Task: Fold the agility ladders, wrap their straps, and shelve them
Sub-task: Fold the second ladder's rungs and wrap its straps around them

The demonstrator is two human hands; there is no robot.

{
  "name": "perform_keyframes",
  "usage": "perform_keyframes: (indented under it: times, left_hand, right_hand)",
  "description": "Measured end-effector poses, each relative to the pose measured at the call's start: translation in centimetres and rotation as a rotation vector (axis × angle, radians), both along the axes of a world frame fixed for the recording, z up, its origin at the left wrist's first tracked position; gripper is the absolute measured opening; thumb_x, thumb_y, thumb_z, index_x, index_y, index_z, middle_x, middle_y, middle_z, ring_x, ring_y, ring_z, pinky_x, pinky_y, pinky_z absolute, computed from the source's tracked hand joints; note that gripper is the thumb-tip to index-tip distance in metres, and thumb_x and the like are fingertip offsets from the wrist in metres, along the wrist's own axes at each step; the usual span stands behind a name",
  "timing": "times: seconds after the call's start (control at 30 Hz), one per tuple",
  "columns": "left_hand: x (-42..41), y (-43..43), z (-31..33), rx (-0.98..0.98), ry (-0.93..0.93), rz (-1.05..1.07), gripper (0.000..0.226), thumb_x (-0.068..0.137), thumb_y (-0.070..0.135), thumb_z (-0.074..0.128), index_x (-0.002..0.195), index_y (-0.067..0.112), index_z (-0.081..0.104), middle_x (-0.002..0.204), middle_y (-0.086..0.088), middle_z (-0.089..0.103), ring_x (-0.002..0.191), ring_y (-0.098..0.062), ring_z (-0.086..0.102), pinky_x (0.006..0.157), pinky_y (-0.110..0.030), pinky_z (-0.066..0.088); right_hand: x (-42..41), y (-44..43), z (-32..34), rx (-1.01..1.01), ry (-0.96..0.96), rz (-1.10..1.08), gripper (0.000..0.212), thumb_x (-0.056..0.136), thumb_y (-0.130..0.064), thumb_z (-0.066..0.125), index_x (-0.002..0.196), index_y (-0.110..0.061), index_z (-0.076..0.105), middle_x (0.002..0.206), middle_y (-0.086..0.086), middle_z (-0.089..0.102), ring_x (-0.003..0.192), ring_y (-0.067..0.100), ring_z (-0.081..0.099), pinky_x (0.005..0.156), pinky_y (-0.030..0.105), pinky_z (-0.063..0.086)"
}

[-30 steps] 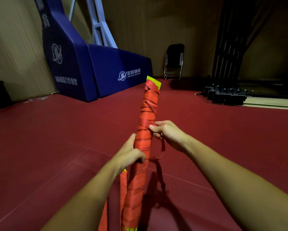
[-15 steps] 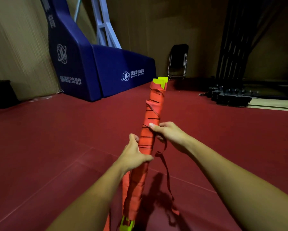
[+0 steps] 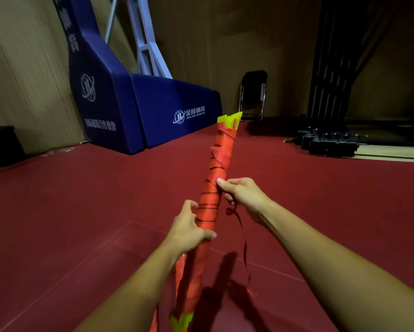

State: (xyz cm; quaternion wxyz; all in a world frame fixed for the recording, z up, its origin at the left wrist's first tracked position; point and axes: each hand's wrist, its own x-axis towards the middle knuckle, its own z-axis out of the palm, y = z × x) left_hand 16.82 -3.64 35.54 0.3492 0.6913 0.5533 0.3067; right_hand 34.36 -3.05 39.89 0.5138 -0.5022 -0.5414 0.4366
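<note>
Clasps orange-wrapped, yellow-runged ladder bundle [image 3: 219, 164] in left grip [image 3: 189, 231]; pinches its loose orange fabric strap [image 3: 230, 210] in right grip [image 3: 243, 195].

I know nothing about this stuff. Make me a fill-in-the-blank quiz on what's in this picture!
1. The left hand and right hand grip a wrapped bundle whose top tips are ____.
2. A loose strap dangles beneath the ____ hand.
3. The padded base by the wall is ____.

Missing words: yellow; right; blue.
</note>
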Motion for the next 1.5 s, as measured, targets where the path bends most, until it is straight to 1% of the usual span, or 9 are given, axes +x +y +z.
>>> perform_keyframes:
  times: [0.17,0.37,0.6,0.73,0.93,1.07,1.27,1.4,1.5]
  left_hand:
    - [-1.0,-0.1,0.4,-0.103,-0.230,-0.167,0.075,0.058,0.015,0.073,0.129,0.023,0.051,0.091,-0.006,0.064,0.070,-0.014,0.056,0.065,-0.032,0.050]
    - [-1.0,0.2,0.1,0.011,0.064,-0.163,0.080,0.048,0.038,0.087,0.122,0.038,0.055,0.097,0.007,0.073,0.090,-0.015,0.070,0.084,-0.034,0.058]
    - [-1.3,0.1,0.2,-0.164,-0.197,-0.121,0.060,0.074,-0.020,0.060,0.120,0.019,0.057,0.083,-0.004,0.068,0.074,-0.016,0.060,0.069,-0.028,0.051]
    - [-1.3,-0.1,0.4,-0.240,-0.268,-0.192,0.064,0.080,-0.019,0.055,0.124,0.027,0.058,0.092,-0.006,0.066,0.083,-0.018,0.059,0.074,-0.029,0.048]
    - [1.0,-0.3,-0.6,0.022,0.295,-0.161,0.090,0.052,0.057,0.085,0.127,0.028,0.044,0.114,0.001,0.063,0.105,-0.021,0.062,0.090,-0.038,0.052]
    - [1.8,-1.0,-0.6,0.124,0.474,0.058,0.068,0.061,0.054,0.078,0.116,0.026,0.049,0.111,-0.005,0.066,0.106,-0.035,0.064,0.087,-0.040,0.054]
    - [1.2,-0.3,0.4,0.047,0.260,0.078,0.053,0.060,0.043,0.083,0.104,0.026,0.058,0.102,-0.002,0.073,0.099,-0.029,0.068,0.085,-0.034,0.053]
    - [0.3,0.2,-0.2,-0.183,-0.109,-0.112,0.052,0.056,0.018,0.082,0.105,0.025,0.066,0.101,0.003,0.076,0.090,-0.018,0.070,0.094,-0.047,0.056]
    - [0.1,0.0,0.0,-0.205,-0.223,-0.187,0.053,0.080,-0.008,0.064,0.122,0.024,0.064,0.098,0.001,0.070,0.083,-0.012,0.061,0.076,-0.029,0.051]
  right_hand:
    - [0.4,0.0,0.0,-0.106,0.147,0.224,0.020,0.098,-0.026,0.059,0.097,-0.007,0.056,0.053,-0.003,0.042,0.048,0.012,0.036,0.052,0.029,0.033]
    - [-0.5,0.8,-0.5,-0.002,0.114,-0.020,0.032,0.093,-0.032,0.068,0.072,-0.008,0.061,0.048,-0.004,0.043,0.047,0.011,0.032,0.046,0.021,0.027]
    - [0.0,0.8,-1.2,-0.004,-0.009,0.033,0.034,0.095,-0.032,0.065,0.075,-0.014,0.045,0.046,-0.004,0.046,0.041,0.010,0.037,0.044,0.025,0.028]
    - [0.9,0.6,-1.5,0.002,-0.122,0.080,0.036,0.097,-0.039,0.059,0.076,-0.010,0.052,0.048,-0.003,0.045,0.043,0.011,0.037,0.046,0.026,0.028]
    - [0.4,0.8,-1.5,0.008,-0.129,-0.125,0.049,0.092,-0.043,0.065,0.055,-0.016,0.048,0.047,-0.002,0.045,0.040,0.009,0.033,0.044,0.023,0.026]
    - [-0.1,0.2,-1.2,0.006,-0.176,-0.098,0.042,0.092,-0.037,0.067,0.060,-0.014,0.053,0.048,-0.002,0.050,0.039,0.012,0.038,0.039,0.021,0.030]
    - [0.1,0.2,-0.6,0.063,-0.200,0.014,0.022,0.098,-0.012,0.059,0.118,-0.004,0.056,0.065,0.004,0.061,0.037,0.006,0.046,0.043,0.020,0.041]
    - [0.4,0.3,-1.1,-0.041,-0.111,0.096,0.011,0.098,-0.016,0.059,0.103,-0.006,0.061,0.058,-0.001,0.049,0.049,0.008,0.041,0.045,0.016,0.036]
    - [0.6,0.3,-1.3,-0.093,-0.013,0.130,0.016,0.097,-0.022,0.062,0.090,-0.008,0.060,0.054,-0.004,0.044,0.049,0.007,0.036,0.045,0.017,0.031]
